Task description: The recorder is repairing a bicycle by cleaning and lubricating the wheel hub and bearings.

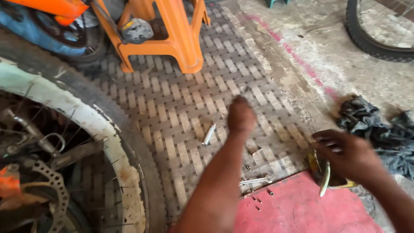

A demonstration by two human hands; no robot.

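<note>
The left hand hangs over the woven mat with its fingers curled under (whether it pinches anything I cannot tell), just right of a small metal sleeve, while the right hand cups loosely over a dark metal bowl at the mat's near right edge. To lift the sleeve cleanly, the left hand should probably come down straight and pinch it across its middle, since it would roll on the weave. A spanner lies nearer, the wheel far left.

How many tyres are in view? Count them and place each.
2. A big worn tyre on the spoked wheel at lower left, and a loose black tyre on the concrete at top right. Others may lie outside the view.
</note>
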